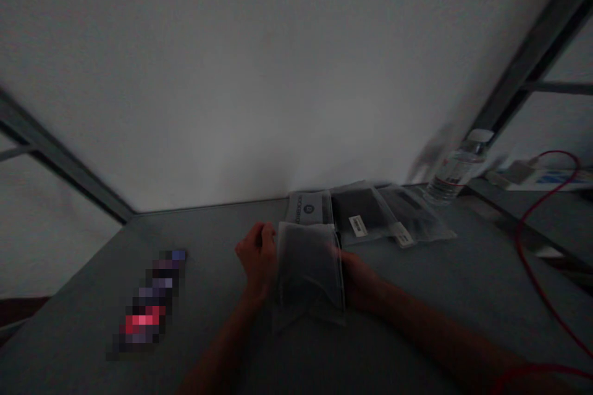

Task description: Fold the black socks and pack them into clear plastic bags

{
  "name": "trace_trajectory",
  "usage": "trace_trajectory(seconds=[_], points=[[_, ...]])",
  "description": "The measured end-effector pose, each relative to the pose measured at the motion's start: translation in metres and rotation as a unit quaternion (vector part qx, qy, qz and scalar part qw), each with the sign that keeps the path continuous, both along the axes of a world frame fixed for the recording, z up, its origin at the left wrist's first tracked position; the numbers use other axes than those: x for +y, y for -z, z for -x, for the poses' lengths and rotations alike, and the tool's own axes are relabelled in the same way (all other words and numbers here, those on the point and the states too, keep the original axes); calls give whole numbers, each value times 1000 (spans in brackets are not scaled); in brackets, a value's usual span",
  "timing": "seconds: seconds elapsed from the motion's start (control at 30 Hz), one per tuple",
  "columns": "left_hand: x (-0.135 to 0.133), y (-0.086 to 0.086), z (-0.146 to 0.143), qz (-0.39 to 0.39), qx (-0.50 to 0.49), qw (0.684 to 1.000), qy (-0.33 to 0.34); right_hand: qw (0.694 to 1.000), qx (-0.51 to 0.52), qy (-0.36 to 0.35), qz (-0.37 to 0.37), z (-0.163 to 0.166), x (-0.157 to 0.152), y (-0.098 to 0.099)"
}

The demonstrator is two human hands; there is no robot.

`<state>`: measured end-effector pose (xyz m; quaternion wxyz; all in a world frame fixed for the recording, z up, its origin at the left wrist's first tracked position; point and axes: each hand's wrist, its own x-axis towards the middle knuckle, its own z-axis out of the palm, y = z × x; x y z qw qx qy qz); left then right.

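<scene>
right hand [359,274] fingers clamped on frosted bag [308,271] | left hand [257,256] curled beside it, can't tell if gripping | bag's short of desk [208,231] back edge | I'd pinch lightly, avoid creasing

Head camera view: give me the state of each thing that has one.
Frosted translucent plastic pouch: right edge held by the right hand.
Left hand: curled, beside the pouch; contact unclear.
Grey printed packet: lying flat, partly hidden.
Dark plastic bag with white label: lying flat.
Clear plastic bag with white label: lying flat.
Clear plastic bottle: upright, white cap on.
Red cable: slack, curved.
Pixelated item: state unclear.
</scene>
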<state>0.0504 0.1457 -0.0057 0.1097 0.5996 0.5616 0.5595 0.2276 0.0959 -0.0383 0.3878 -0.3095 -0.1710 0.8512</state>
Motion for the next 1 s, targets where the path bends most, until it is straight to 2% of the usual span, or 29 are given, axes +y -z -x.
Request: trace_trajectory(seconds=[0.07, 0.17, 0.37, 0.6, 0.87, 1.0], points=[[17, 7, 6, 72, -19, 997, -38, 1000, -5, -2, 3, 0, 0, -1], [31, 18, 11, 120, -1, 991, -58, 1000, -4, -3, -3, 1, 0, -2], [38, 30, 14, 139, 44, 988, -48, 1000, -23, 3, -3, 4, -1, -1], [46, 33, 19, 172, 68, 983, -18, 997, -73, 18, -22, 20, 8, -4], [53, 35, 24, 206, 74, 976, 18, 991, -63, 47, -108, 32, 18, -5], [52, 39, 24, 194, 93, 976, 44, 995, -45, 43, -82, 26, 15, -3]])
